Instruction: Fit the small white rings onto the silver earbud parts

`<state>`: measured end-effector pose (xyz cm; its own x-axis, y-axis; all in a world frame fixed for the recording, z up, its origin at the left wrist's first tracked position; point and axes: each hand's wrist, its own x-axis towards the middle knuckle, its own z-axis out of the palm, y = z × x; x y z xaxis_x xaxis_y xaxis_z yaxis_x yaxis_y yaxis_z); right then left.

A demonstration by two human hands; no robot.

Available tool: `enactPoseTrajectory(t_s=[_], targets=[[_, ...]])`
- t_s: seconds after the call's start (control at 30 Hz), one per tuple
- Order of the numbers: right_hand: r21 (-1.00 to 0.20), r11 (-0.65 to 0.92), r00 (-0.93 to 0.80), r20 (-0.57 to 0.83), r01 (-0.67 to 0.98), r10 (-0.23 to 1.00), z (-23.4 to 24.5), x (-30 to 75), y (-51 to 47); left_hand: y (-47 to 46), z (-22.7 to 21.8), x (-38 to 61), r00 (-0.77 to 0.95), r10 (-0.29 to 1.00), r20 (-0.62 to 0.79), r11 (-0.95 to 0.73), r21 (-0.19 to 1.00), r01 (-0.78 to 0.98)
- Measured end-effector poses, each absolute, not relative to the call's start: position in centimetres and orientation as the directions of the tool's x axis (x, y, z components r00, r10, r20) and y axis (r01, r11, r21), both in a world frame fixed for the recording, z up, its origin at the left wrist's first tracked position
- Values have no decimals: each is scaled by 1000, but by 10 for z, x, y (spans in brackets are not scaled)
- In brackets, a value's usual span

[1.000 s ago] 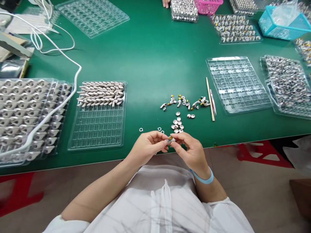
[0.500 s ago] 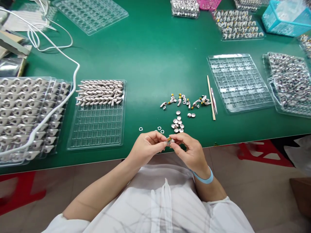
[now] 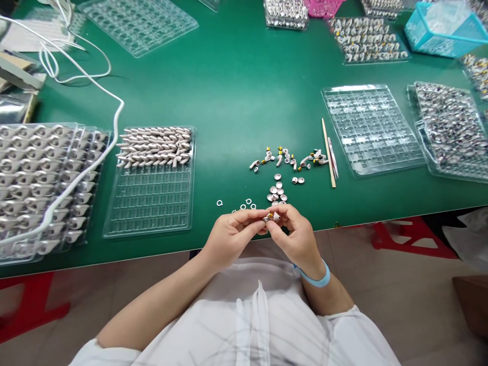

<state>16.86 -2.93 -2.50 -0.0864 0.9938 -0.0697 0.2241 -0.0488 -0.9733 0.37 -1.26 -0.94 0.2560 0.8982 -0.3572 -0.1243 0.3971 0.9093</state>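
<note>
My left hand [image 3: 231, 235] and my right hand [image 3: 295, 236] meet at the near edge of the green table [image 3: 236, 91], fingertips pinched together on one small white earbud part [image 3: 271, 217] with a yellow bit on it. Just beyond my fingers lie a cluster of small round silver caps [image 3: 277, 193], a few white rings [image 3: 247, 203] and a row of loose white earbud pieces [image 3: 287, 158]. A wooden stick [image 3: 328, 152] and tweezers [image 3: 333, 157] lie to the right of them.
A half-filled clear tray [image 3: 150, 198] of white stems sits to the left, beside stacked full trays [image 3: 41, 178] crossed by a white cable [image 3: 110, 137]. An empty clear tray [image 3: 371, 129] and full trays [image 3: 452, 132] lie right. Baskets [image 3: 442, 30] stand at the back.
Both hands have shifted slightly and the fingers have turned the small part between them; it now shows more clearly at the fingertips. The camera view has dipped a little.
</note>
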Motion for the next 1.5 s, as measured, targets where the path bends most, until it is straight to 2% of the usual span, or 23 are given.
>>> enactPoseTrajectory(t_s=[0.23, 0.47, 0.9, 1.13, 1.5], targets=[[-976, -57, -52, -70, 209, 996, -24, 165, -28, -15, -6, 7, 216, 929, -300, 325, 941, -94], [-987, -133, -78, -141, 94, 987, -28, 164, -28, -16, -9, 4, 239, 943, -233, 248, 968, -35], [-979, -159, -128, -143, -127, 981, -30, 159, -30, -20, -14, 5, 196, 979, -60, 67, 997, -28], [-990, -112, -114, -101, -90, 988, -30, 159, -30, -21, -18, 5, 179, 982, 57, -64, 997, 32], [-995, -72, -94, -65, -71, 993, -34, 155, -30, -27, -19, 8, 144, 986, 87, -103, 989, 104]])
